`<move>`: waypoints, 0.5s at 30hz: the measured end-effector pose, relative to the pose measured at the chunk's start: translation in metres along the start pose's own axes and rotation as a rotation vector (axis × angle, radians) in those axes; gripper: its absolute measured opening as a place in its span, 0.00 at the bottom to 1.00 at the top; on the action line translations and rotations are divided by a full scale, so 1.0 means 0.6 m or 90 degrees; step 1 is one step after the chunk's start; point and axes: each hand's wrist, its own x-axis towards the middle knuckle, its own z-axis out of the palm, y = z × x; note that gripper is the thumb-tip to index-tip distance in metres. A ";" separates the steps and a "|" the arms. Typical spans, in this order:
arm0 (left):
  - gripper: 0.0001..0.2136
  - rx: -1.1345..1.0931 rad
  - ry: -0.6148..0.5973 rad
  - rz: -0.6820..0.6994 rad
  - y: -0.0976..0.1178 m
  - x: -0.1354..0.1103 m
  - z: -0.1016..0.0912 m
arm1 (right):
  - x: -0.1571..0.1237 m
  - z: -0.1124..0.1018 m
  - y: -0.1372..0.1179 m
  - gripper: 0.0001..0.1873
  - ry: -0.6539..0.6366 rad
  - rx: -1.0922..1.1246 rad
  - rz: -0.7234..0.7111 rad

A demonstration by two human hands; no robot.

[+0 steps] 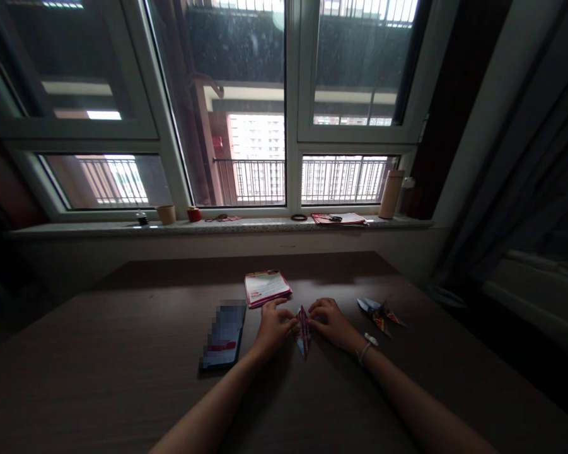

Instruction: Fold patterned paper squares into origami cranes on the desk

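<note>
Paper diamond [303,332], slim, folded and printed in red-purple and pale blue, lies between the two bare hands on the dark brown wooden table [123,391]. Its long axis runs from 12 to 6 o'clock, one sharp tip toward the person. It sits at 3 o'clock from the left fingers and 9 o'clock from the right – neither hand clearly nearer, both touching it. The left hand [274,325] has thumb and forefinger nearly closed on the near-side edge; the right hand [328,320] pinches the opposite edge likewise, other fingers curled. From the paper, a magenta-edged stack of printed sheets [267,289] lies at 11 o'clock, a black rectangular phone [224,337] at 9 – and pointed, multicoloured folded paper pieces [378,313] near 3.
</note>
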 end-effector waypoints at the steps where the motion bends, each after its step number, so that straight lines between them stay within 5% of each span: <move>1: 0.02 -0.002 0.000 0.000 0.000 0.000 0.000 | 0.000 0.001 0.001 0.03 0.000 0.000 -0.003; 15: 0.03 0.013 -0.021 0.039 -0.003 -0.002 0.000 | 0.003 0.001 0.001 0.03 0.054 0.010 -0.011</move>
